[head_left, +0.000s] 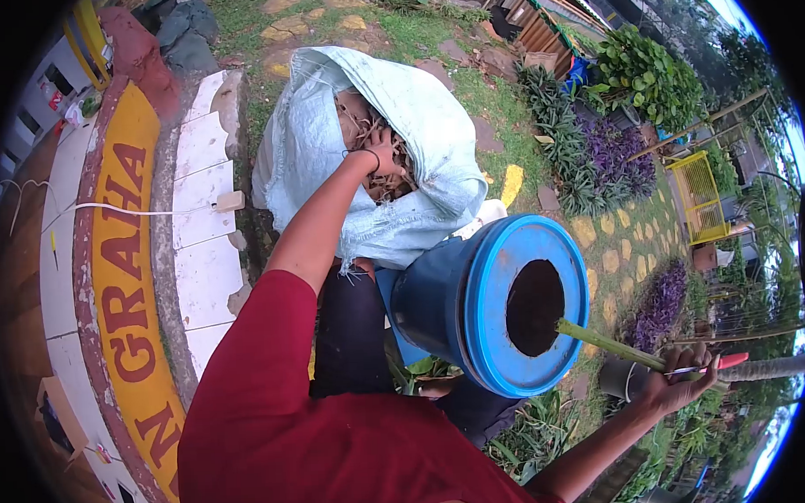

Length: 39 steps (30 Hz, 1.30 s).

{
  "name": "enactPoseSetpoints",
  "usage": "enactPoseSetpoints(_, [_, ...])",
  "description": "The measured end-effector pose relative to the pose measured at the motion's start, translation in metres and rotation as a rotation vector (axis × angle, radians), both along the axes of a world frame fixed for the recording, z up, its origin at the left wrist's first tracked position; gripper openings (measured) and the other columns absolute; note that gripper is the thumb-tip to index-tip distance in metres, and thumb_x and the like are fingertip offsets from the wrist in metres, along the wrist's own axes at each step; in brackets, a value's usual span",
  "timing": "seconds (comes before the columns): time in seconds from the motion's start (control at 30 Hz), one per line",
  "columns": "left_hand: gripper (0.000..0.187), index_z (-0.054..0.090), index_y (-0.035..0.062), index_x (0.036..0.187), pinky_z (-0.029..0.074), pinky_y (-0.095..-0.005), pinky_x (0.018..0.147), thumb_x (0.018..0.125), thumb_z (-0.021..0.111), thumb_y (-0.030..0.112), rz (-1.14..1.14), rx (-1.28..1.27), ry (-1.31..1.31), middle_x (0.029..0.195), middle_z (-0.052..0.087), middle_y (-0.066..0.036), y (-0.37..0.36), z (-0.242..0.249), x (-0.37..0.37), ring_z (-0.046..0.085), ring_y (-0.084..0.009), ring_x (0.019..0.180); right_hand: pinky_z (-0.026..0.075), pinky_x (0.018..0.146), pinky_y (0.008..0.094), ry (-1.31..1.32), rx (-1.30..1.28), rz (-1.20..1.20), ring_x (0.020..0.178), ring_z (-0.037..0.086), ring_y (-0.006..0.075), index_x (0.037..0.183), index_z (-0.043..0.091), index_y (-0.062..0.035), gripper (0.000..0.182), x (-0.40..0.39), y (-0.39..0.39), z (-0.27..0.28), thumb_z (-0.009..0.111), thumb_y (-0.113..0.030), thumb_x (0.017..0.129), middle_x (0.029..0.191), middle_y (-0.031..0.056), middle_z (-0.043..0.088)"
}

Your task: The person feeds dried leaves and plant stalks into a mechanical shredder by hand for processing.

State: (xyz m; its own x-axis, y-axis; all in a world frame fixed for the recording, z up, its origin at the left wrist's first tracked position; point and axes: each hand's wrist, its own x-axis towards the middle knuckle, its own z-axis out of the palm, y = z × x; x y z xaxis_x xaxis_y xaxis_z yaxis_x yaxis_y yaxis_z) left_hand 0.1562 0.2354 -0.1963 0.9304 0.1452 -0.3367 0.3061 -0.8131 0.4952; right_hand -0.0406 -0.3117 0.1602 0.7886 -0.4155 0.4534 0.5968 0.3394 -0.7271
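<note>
We have dry leaves [388, 190] in the mouth of the pale sack [443, 144], with our left hand [383, 153] down among them. Its fingers are partly spread; we cannot tell whether they pinch any. The leaves look light, crisp and brittle, so we judge that a loose scoop from beneath suits them better than a hard squeeze. The sack seems soft and floppy; its folded rim looks the best place to steady it.

Just beside it, the blue bucket [426, 286] tilts toward our right, its lid [526, 240] cut with a round hole [536, 309]. Its smooth wall may be slippery, so we would grip under the rim.

Our right hand [686, 375] is curled round a green stalk [610, 344] and a red-ended tool [734, 360]. The stalk looks light and fairly stiff, easiest to guide by its thick middle. Its far end is at the hole's edge. Grass [430, 38] lies beyond.
</note>
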Motion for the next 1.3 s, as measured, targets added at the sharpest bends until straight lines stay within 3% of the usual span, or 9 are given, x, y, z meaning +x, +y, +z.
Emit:
enactPoseSetpoints(0.1, [0.118,0.0,0.0064,0.159,0.034,-0.0475,0.118,0.08,0.076,0.048,-0.075,0.099,-0.117,0.161,-0.005,-0.034,-0.005,-0.045,0.045,0.027,-0.0494,0.145,0.022,0.034,0.0215,0.006,-0.031,0.031,0.046,0.026,0.0053,0.084,0.044,-0.0115,0.028,-0.003,0.002,-0.002,0.067,-0.025,0.094,0.076,-0.0019,0.04])
enactPoseSetpoints(0.17, [0.094,0.022,0.0108,0.157,0.041,-0.0446,0.113,0.083,0.072,0.04,-0.092,0.065,-0.216,0.161,0.012,-0.03,-0.008,-0.044,0.055,0.042,-0.0441,0.138,0.022,0.034,0.0213,-0.015,-0.036,0.026,0.046,0.026,0.0048,0.086,0.045,-0.0107,0.028,-0.003,-0.008,-0.006,0.067,-0.025,0.094,0.078,-0.0022,0.04])
enactPoseSetpoints(0.27, [0.047,0.064,0.0054,0.123,0.052,-0.046,0.098,0.085,0.066,0.032,0.239,-0.187,-0.422,0.128,0.063,-0.022,-0.022,-0.015,0.035,0.062,-0.0375,0.115,0.022,0.033,0.0217,0.025,-0.056,0.035,0.047,0.026,0.0038,0.088,0.044,-0.011,0.028,-0.005,-0.006,-0.008,0.067,-0.025,0.094,0.078,-0.0027,0.039])
enactPoseSetpoints(0.4, [0.03,0.075,0.0075,0.102,0.055,-0.0458,0.088,0.084,0.068,0.03,0.391,-0.187,-0.436,0.107,0.072,-0.019,-0.032,-0.004,0.011,0.068,-0.0383,0.101,0.022,0.033,0.0217,0.053,-0.044,-0.041,0.047,0.027,0.0039,0.088,0.044,-0.0112,0.028,-0.004,-0.002,-0.005,0.067,-0.025,0.094,0.078,-0.0027,0.039])
enactPoseSetpoints(0.5, [0.029,0.077,0.0083,0.1,0.056,-0.0416,0.086,0.082,0.07,0.031,0.412,-0.401,-0.606,0.099,0.074,-0.016,-0.02,0.002,-0.015,0.071,-0.0347,0.095,0.022,0.033,0.0219,0.017,-0.013,0.005,0.048,0.027,0.0042,0.087,0.044,-0.0113,0.029,-0.005,-0.009,-0.003,0.068,-0.025,0.094,0.077,-0.0026,0.039])
enactPoseSetpoints(0.63, [0.021,0.078,0.004,0.097,0.052,-0.0275,0.073,0.086,0.069,0.02,0.494,-0.668,-0.761,0.085,0.075,-0.003,0.023,0.012,-0.066,0.067,-0.0107,0.077,0.024,0.035,0.0223,0.003,0.006,0.037,0.048,0.028,0.005,0.085,0.043,-0.0116,0.03,-0.005,-0.006,-0.002,0.069,-0.024,0.093,0.077,-0.0019,0.041])
enactPoseSetpoints(0.83, [0.022,0.074,-0.0013,0.104,0.051,-0.0245,0.077,0.092,0.064,0.014,0.65,-1.011,-1.007,0.097,0.073,-0.002,0.074,0.054,-0.143,0.064,-0.0077,0.083,0.024,0.036,0.022,-0.036,0.109,0.131,0.045,0.025,0.0035,0.083,0.042,-0.0114,0.029,0.0,-0.003,0.003,0.066,-0.023,0.095,0.075,-0.0015,0.042])
enactPoseSetpoints(1.0, [0.021,0.074,0.0007,0.107,0.053,-0.0267,0.076,0.094,0.062,0.012,0.518,-1.176,-1.078,0.1,0.073,-0.004,0.055,0.159,-0.176,0.067,-0.0105,0.085,0.023,0.037,0.0213,-0.075,0.176,0.099,0.044,0.026,0.0039,0.09,0.045,-0.0091,0.023,-0.002,0.002,0.004,0.065,-0.019,0.095,0.077,-0.0001,0.044])
enactPoseSetpoints(1.3, [0.019,0.074,0.0035,0.105,0.056,-0.0316,0.074,0.095,0.062,0.015,0.437,-1.334,-0.931,0.099,0.074,-0.004,0.024,0.226,-0.127,0.07,-0.0153,0.085,0.021,0.041,0.0221,-0.058,0.201,0.171,0.044,0.024,0.0042,0.094,0.045,-0.0105,0.025,-0.022,-0.012,0.006,0.069,-0.019,0.093,0.073,-0.0021,0.046])
